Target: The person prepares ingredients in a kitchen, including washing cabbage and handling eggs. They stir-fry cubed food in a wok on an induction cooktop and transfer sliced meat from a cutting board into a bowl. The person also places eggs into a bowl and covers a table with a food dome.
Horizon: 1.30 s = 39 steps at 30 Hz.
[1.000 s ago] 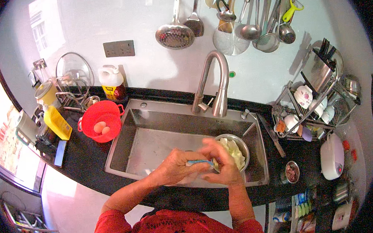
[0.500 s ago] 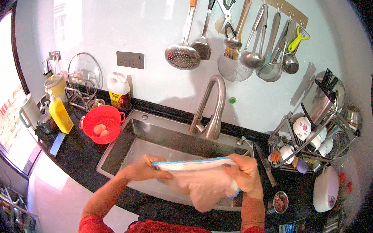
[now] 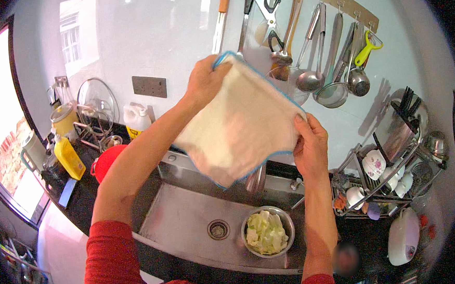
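Note:
A pale cloth (image 3: pixel 237 126) with a blue edge is spread between my two raised hands, in front of the faucet and the wall. My left hand (image 3: pixel 207 81) is closed on its upper left corner. At its right corner, my right hand (image 3: pixel 310 139) pinches the edge between thumb and fingers. Below the cloth lies the steel sink (image 3: pixel 179 212), with a round drain (image 3: pixel 218 229) in its floor. A metal bowl (image 3: pixel 292 238) of pale green cut vegetable (image 3: pixel 266 233) sits at the sink's right end. Most of the faucet (image 3: pixel 257 179) is hidden behind the cloth.
Left of the sink stand a red colander (image 3: pixel 106 162), partly behind my left arm, and a yellow bottle (image 3: pixel 69 157). Ladles, strainers and scissors (image 3: pixel 270 14) hang on the wall. A dish rack (image 3: pixel 365 185) with bowls stands at the right, beside a white oval container (image 3: pixel 404 238).
Both hands have risen from above the sink, lifting the cloth, which is now tilted and spread wider. The sink floor, drain and bowl of vegetable have come into sight.

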### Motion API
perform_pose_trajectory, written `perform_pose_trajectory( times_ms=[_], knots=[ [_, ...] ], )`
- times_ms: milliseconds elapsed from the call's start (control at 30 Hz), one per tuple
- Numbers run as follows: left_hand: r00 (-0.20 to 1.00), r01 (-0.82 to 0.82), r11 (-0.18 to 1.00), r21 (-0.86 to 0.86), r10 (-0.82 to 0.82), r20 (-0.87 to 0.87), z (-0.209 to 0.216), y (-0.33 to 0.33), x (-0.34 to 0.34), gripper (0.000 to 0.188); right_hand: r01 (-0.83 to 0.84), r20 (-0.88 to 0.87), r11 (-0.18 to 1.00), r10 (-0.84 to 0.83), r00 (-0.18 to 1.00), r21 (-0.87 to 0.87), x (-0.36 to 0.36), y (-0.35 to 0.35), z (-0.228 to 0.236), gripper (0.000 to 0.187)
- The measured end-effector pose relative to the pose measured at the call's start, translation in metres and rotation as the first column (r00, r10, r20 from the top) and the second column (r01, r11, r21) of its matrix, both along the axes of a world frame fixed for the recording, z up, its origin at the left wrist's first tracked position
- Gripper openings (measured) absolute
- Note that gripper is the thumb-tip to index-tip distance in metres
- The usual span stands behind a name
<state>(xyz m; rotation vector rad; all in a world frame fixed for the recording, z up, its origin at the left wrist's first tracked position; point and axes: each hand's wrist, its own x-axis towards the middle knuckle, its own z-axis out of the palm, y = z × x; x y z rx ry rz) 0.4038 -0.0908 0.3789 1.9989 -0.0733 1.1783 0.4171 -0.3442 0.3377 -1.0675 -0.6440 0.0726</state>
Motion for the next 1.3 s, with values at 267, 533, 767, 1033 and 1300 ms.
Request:
perform_pose_trajectory(
  times_ms=[267, 533, 767, 1033, 1300],
  knots=[
    [0.997, -0.003, 0.953, 0.303, -0.02, 0.073, -0.003, -0.062, 0.126, 0.032, 0.319, -0.213, 0.934, -0.282, 0.935, 0.162, 0.063, -0.012, -0.056, 0.02],
    [0.939, 0.305, 0.519, 0.799, -0.021, -0.344, -0.039, -0.084, 0.118, 0.04, 0.224, -0.243, 0.919, -0.309, 0.919, -0.324, 0.053, -0.059, -0.133, 0.022],
    [0.988, -0.056, 0.749, 0.661, -0.054, 0.145, -0.047, -0.041, 0.024, 0.024, 0.412, 0.161, 0.555, -0.445, 0.881, -0.722, 0.027, -0.151, -0.222, 0.021],
    [0.976, -0.178, 0.891, 0.418, 0.215, -0.042, -0.171, -0.003, -0.143, 0.005, -0.223, -0.261, 0.146, -0.697, 0.668, -0.964, -0.011, -0.229, -0.379, 0.031],
    [0.843, -0.416, 0.811, -0.412, 0.173, -0.51, -0.267, 0.031, -0.265, 0.016, -0.257, -0.913, 0.878, -0.372, 0.167, -0.405, -0.008, -0.262, -0.465, 0.035]
  ],
)
